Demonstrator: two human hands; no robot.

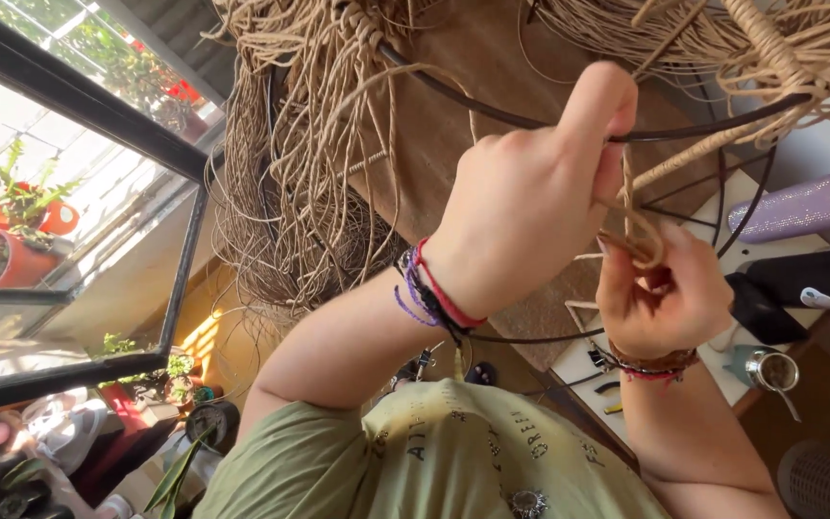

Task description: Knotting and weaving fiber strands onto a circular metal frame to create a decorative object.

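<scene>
A black-framed window [98, 192] fills the left of the frame, with red plant pots [21, 240] on the sill outside and green plants at the lower left. At the right edge a white counter [722, 231] carries a glittery purple cylinder with a white cap [804, 207], a black flat box with a white label [809, 279] just below it, and a small metal strainer [770, 370] near the lower right.

In the upper middle hangs a mass of tan paper cords [290, 173], knotted over a thin black wire frame [492, 111]. The left hand [530, 202] is closed in a fist, pinching one cord against the wire at frame centre. The right hand [660, 293], just right of it, is closed on a loop of the same cord. Both wrists wear woven bracelets.
</scene>
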